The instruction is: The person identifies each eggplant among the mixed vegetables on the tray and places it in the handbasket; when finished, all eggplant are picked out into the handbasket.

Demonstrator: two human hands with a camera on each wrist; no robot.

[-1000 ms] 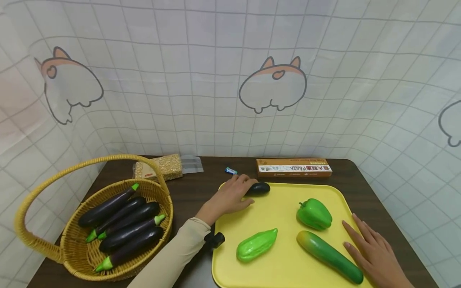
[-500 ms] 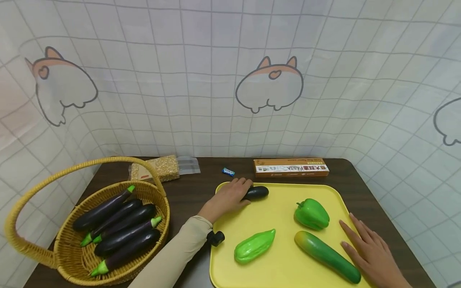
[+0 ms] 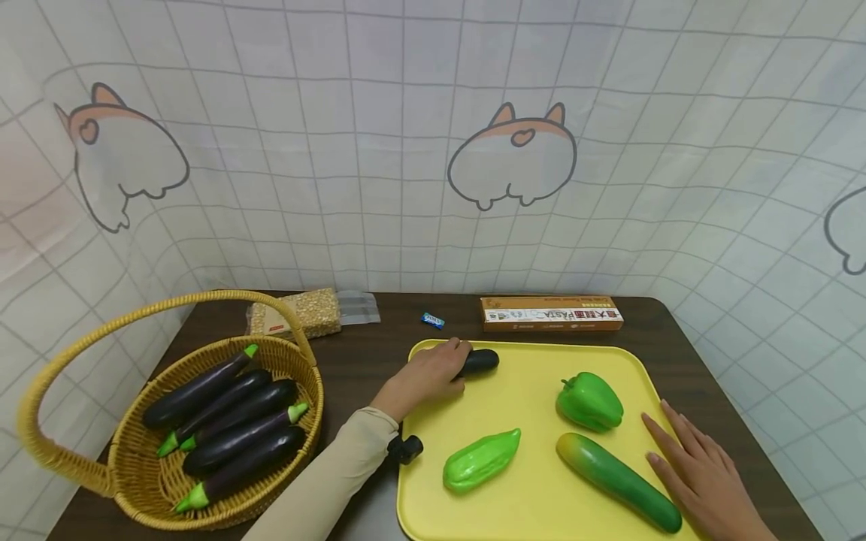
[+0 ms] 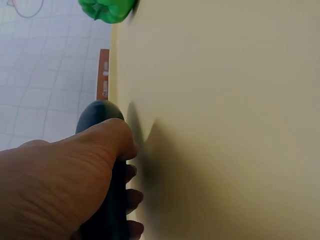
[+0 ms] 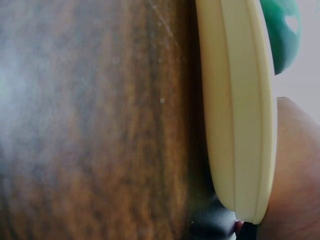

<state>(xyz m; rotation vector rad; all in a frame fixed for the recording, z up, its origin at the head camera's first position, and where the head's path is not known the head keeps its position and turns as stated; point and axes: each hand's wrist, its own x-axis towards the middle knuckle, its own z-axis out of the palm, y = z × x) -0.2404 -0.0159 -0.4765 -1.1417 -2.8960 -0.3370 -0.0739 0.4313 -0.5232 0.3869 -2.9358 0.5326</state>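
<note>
At the far left corner of the yellow tray [image 3: 541, 481], my left hand [image 3: 433, 372] grips a dark eggplant [image 3: 482, 361]. The left wrist view shows thumb and fingers of this left hand [image 4: 60, 175] wrapped round the eggplant [image 4: 102, 114], whose rounded end sticks out beyond them. At the tray's right edge lies my right hand [image 3: 700, 469], fingers spread and holding nothing, beside a green cucumber-like vegetable [image 3: 619, 481]. A green bell pepper [image 3: 590, 402] and a light-green bumpy gourd [image 3: 482, 460] also lie on the tray.
A wicker basket [image 3: 122, 481] with a tall handle stands at the left, with several eggplants inside. Along the table's back are a vacuum-packed bag of grain [image 3: 311, 312], a small blue packet [image 3: 433, 321] and a pasta box [image 3: 551, 314]. A patterned curtain [image 3: 406, 150] encloses the table.
My left thumb has drawn in round the eggplant, and the eggplant has shifted slightly left and nearer. My right hand stays in place at the tray edge.
</note>
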